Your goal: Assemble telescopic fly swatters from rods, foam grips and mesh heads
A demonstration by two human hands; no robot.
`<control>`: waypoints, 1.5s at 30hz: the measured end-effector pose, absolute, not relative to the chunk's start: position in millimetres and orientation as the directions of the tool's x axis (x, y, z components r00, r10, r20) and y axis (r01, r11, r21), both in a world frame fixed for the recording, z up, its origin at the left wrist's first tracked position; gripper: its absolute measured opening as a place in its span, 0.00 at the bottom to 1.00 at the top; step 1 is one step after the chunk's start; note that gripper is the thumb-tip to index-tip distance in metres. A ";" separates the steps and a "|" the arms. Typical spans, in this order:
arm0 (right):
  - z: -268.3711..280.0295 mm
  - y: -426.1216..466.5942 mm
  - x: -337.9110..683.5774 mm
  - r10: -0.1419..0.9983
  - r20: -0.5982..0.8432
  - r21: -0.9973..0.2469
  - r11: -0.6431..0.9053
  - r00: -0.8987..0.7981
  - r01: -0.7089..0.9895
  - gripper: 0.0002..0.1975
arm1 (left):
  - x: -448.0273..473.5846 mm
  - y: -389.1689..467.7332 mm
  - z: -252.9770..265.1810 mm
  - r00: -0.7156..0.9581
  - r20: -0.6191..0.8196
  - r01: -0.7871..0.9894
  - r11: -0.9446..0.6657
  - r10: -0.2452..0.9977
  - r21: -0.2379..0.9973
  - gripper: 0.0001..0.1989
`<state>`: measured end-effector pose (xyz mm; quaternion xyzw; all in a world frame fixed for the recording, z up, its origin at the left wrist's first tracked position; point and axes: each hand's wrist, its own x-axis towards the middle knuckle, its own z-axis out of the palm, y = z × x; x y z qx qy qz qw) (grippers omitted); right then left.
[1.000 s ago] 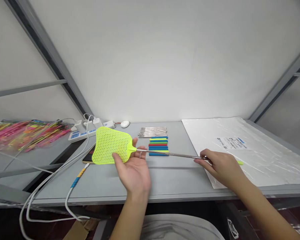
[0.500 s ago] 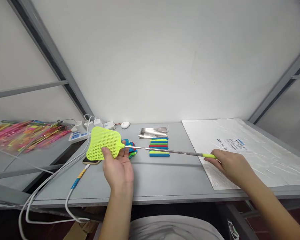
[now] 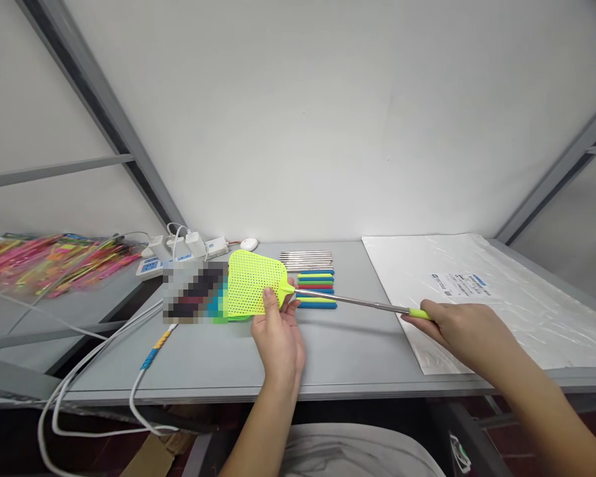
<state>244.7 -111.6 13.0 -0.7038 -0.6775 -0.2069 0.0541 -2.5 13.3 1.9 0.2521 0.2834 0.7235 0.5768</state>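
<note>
- Right hand (image 3: 459,334): closed around the yellow-green grip (image 3: 418,313).
- Left hand (image 3: 281,338): pinching the perforated head near its neck, well apart from the right.
- Fly swatter (image 3: 255,281): held above the grey table (image 3: 357,358), metal shaft (image 3: 352,301) between the hands. Step, apparently: handling the joined swatter; next move calls for steady support at both ends.
- Beyond: coloured sleeves (image 3: 316,287), then metal rods (image 3: 306,260); a pixelated patch (image 3: 193,291) leaves the area left uncertain.

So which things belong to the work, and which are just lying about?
Likely work items:
held yellow-green perforated plastic swatter
thin shiny metal rods
slim multicoloured sticks

Seemingly lying about:
white plastic power strip
flat white sheet
white oval object
</note>
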 end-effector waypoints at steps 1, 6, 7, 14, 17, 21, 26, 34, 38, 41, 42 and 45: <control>16.4 -112.5 243.4 0.952 0.304 0.139 -0.084 0.038 0.987 0.27 | -2.9 13.3 2.8 -0.206 0.041 -0.696 -0.176 0.978 0.696 0.15; 24.4 -116.2 238.3 0.992 -0.053 -0.247 -0.123 0.113 0.961 0.28 | -5.6 14.4 8.3 -0.200 0.087 -0.701 -0.205 0.976 0.683 0.14; 24.2 -115.6 235.8 0.991 -0.083 -0.277 -0.124 0.105 0.953 0.28 | -4.3 13.5 7.6 -0.193 0.100 -0.698 -0.208 0.976 0.685 0.14; 15.5 -95.2 187.0 0.976 0.166 0.023 -0.144 0.139 0.989 0.25 | 24.5 -11.9 -12.8 0.053 0.049 -0.636 -0.004 0.997 0.772 0.15; 16.0 -88.4 173.7 0.971 0.192 -0.071 -0.128 0.140 0.989 0.25 | 24.7 -15.1 -9.4 0.091 0.075 -0.610 -0.003 0.993 0.792 0.16; 20.9 -90.1 168.4 0.977 0.146 -0.450 -0.076 0.157 0.890 0.18 | 16.2 -13.4 3.6 0.078 0.094 -0.580 -0.031 0.993 0.814 0.17; 22.6 -100.0 159.9 0.994 -0.107 -0.908 -0.104 0.014 0.406 0.19 | 13.2 -16.2 7.7 0.107 0.077 -0.560 -0.003 0.991 0.829 0.16; 13.9 -101.4 146.7 0.877 -0.377 -0.839 -0.459 -0.297 -0.292 0.19 | 13.2 -9.8 3.1 0.122 0.062 -0.563 0.018 0.991 0.826 0.14; 3.7 -97.4 144.0 0.916 -0.346 -0.860 -0.396 -0.203 -0.321 0.18 | 11.9 -2.5 -0.8 0.259 0.063 -0.391 0.045 0.964 0.919 0.16; -2.5 -90.2 149.6 0.970 -0.243 -0.917 -0.238 -0.026 -0.320 0.19 | 10.5 -0.6 -2.8 0.450 0.109 -0.172 -0.034 0.887 0.985 0.16; -3.6 -87.2 153.8 0.977 -0.205 -0.945 -0.182 0.055 -0.273 0.19 | 9.9 -0.6 -3.3 0.473 0.136 -0.115 -0.092 0.871 0.989 0.16; -4.4 -78.6 171.7 0.957 -0.069 -0.994 -0.090 0.281 0.062 0.22 | 5.6 1.5 -3.6 0.432 0.292 0.033 -0.338 0.853 0.941 0.14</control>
